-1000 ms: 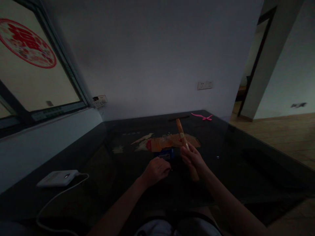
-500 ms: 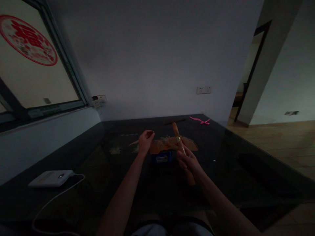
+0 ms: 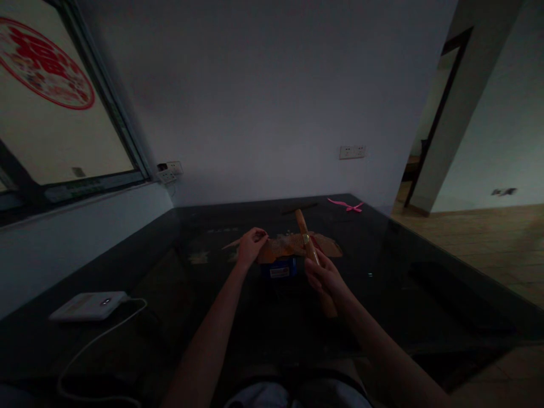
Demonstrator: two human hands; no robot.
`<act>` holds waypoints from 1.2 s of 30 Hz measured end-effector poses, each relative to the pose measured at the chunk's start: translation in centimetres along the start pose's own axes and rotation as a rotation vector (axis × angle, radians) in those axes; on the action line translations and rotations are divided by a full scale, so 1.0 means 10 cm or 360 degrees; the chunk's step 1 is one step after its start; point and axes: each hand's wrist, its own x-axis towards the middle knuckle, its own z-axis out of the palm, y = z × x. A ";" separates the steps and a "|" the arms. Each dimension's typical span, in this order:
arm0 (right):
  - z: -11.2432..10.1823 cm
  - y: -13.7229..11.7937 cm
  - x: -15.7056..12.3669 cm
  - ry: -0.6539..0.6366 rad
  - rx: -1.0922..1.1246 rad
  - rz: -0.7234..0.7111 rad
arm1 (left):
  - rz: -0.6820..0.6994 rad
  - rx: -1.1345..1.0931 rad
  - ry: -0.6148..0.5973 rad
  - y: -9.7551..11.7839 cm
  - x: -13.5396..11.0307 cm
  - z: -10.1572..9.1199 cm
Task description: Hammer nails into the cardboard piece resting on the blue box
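My right hand (image 3: pixel 325 275) is wrapped round a slim wooden rod (image 3: pixel 303 224) with a shiny gold-coloured band, its top tilted away to the left. In front of me a tan, jagged-edged piece that looks like cardboard (image 3: pixel 280 246) lies across a blue box (image 3: pixel 280 268) with a white label. At the left end of that piece is my left hand (image 3: pixel 251 247), fingers curled and pinched together. Whatever is between those fingertips is too small and dark to make out. Something red shows on the tan piece, just behind the rod.
A dark thin strip (image 3: pixel 300 208) and a pink ribbon (image 3: pixel 346 205) lie at the back of the dark glossy table (image 3: pixel 374 238). On the left a white power bank (image 3: pixel 89 306) trails a white cable (image 3: pixel 96 339). A dark flat object (image 3: pixel 461 297) lies on the right.
The view has shifted slightly. My left fingertips have closed a little nearer the left end of the tan piece. My right hand keeps hold of the wooden rod with almost no movement.
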 end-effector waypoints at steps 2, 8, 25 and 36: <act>0.00 0.00 0.00 -0.0014 -0.0003 0.0002 | -0.0002 0.0005 -0.0028 0.01 -0.02 0.00; 0.01 0.02 0.01 -0.0050 -0.0141 -0.0007 | 0.0014 0.0025 -0.0089 -0.01 -0.04 0.02; 0.22 -0.96 0.18 -0.0434 -0.1329 0.0265 | -0.0019 0.0109 -0.0071 -0.11 -0.05 0.04; 0.30 -1.05 0.16 -0.0507 -0.1619 0.0351 | -0.0039 0.0173 -0.0067 -0.15 -0.05 0.06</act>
